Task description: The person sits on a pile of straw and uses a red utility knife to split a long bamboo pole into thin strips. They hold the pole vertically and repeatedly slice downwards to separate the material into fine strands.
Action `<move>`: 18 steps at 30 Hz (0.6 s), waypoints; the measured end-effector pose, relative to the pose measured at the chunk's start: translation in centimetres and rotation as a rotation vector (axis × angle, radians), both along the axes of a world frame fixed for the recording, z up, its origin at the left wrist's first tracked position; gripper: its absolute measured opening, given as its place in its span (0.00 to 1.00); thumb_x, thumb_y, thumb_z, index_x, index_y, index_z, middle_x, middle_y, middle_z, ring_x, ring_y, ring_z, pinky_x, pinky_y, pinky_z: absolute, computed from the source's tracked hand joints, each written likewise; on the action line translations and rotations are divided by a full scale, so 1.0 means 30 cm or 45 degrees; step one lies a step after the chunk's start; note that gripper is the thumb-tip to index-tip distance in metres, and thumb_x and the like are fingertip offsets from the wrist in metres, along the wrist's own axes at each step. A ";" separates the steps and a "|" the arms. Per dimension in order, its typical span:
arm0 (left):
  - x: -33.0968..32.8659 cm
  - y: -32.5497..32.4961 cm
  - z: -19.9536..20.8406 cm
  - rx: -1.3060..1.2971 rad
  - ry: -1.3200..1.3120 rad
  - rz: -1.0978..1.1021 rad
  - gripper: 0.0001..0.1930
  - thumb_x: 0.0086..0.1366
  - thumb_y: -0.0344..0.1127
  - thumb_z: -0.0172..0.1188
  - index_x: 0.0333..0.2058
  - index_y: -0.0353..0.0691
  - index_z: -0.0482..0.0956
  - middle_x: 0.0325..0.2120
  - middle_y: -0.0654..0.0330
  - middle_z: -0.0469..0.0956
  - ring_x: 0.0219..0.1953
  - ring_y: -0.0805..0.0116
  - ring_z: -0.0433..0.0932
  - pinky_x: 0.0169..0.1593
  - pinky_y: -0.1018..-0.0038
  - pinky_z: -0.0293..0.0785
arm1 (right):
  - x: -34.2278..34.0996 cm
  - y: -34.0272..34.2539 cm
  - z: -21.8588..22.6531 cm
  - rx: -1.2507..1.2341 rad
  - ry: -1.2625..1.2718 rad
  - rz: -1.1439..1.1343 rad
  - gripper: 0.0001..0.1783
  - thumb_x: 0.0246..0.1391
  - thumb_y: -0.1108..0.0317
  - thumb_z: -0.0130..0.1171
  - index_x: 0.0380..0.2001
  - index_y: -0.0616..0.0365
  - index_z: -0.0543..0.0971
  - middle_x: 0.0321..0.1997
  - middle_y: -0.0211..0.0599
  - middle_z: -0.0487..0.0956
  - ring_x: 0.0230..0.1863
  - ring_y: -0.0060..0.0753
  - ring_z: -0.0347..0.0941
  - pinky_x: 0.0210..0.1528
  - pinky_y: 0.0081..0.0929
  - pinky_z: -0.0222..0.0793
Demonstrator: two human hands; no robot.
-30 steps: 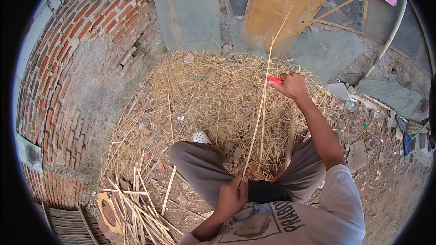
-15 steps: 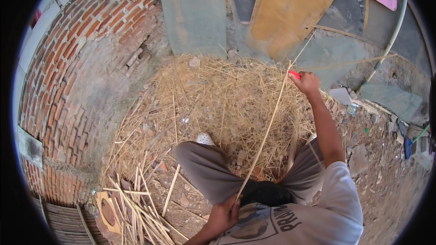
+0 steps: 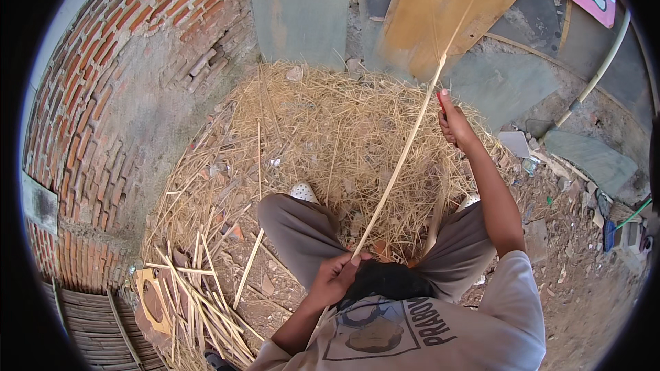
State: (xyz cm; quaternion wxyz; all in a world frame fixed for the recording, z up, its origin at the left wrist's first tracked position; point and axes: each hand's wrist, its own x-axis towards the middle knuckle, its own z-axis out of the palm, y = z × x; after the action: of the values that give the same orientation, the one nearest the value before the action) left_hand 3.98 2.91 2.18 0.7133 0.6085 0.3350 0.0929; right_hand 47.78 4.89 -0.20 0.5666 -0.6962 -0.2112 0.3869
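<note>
The head view shows, far left of the left hand, one brick wall (image 3: 96, 130). Nearer that hand, to its lower left, lie a yellowish board with a cut-out (image 3: 143, 282) and a pile of pale strips (image 3: 199, 309). One white shoe (image 3: 303, 192) rests beyond the hand, slightly left. The left hand (image 3: 335, 278) has thumb and fingers pinched on the near end of the long strip (image 3: 408, 143), which slants up and right, its far end reaching beyond the right hand. The shavings (image 3: 309, 124) spread ahead of the left hand and beneath the strip. The right hand (image 3: 454, 124), well apart from the left, is curled around a red-handled tool (image 3: 441, 101) just beside the strip; whether its edge touches cannot be told.

Judging by the heap, much shaving is done. The strip looks partly worked: slender along its length, with a thin sliver at the far end seemingly left to come away. Whether the piled strips are finished is unclear.

Counted: two hands, one held strip, one tool, one cut-out board; piled strips and shavings overlap too much to count.
</note>
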 end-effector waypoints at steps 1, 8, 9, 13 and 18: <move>0.044 0.020 0.004 0.008 -0.110 0.004 0.15 0.74 0.38 0.46 0.48 0.36 0.77 0.14 0.73 0.57 0.16 0.85 0.53 0.21 0.82 0.48 | -0.029 0.005 -0.023 -0.075 -0.496 -0.001 0.38 0.56 0.27 0.42 0.10 0.48 0.59 0.08 0.19 0.53 0.08 0.17 0.45 0.11 0.21 0.41; 0.264 0.125 0.022 -0.173 -0.236 0.020 0.19 0.74 0.41 0.45 0.51 0.33 0.75 0.12 0.73 0.60 0.14 0.85 0.56 0.19 0.83 0.50 | -0.338 0.004 0.055 0.449 0.219 0.362 0.22 0.63 0.50 0.53 0.28 0.60 0.73 0.10 0.19 0.56 0.10 0.16 0.49 0.14 0.20 0.46; 0.279 0.126 0.023 -0.183 -0.235 0.001 0.19 0.75 0.41 0.44 0.51 0.33 0.75 0.12 0.72 0.60 0.14 0.85 0.56 0.19 0.84 0.51 | -0.348 0.004 0.061 0.468 0.324 0.363 0.20 0.63 0.53 0.55 0.29 0.61 0.73 0.10 0.19 0.56 0.10 0.16 0.50 0.14 0.20 0.46; 0.316 0.114 0.036 -0.203 -0.197 0.005 0.22 0.75 0.44 0.40 0.52 0.31 0.73 0.13 0.70 0.62 0.13 0.83 0.58 0.18 0.84 0.55 | -0.320 0.011 0.059 0.546 0.482 0.255 0.13 0.63 0.61 0.55 0.30 0.61 0.73 0.11 0.19 0.53 0.10 0.17 0.50 0.15 0.20 0.47; 0.314 0.090 -0.025 -0.476 -0.247 0.135 0.28 0.75 0.51 0.37 0.47 0.29 0.74 0.13 0.67 0.63 0.12 0.80 0.60 0.17 0.83 0.57 | -0.270 0.015 0.073 0.626 0.461 0.173 0.14 0.63 0.60 0.56 0.30 0.61 0.73 0.10 0.19 0.55 0.10 0.16 0.50 0.14 0.19 0.47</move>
State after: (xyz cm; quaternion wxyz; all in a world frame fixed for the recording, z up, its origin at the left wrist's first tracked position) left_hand 13.41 5.62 1.43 0.8367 0.4353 0.3079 0.1247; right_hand 39.68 5.34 1.99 0.7193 -0.4423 -0.2402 0.4789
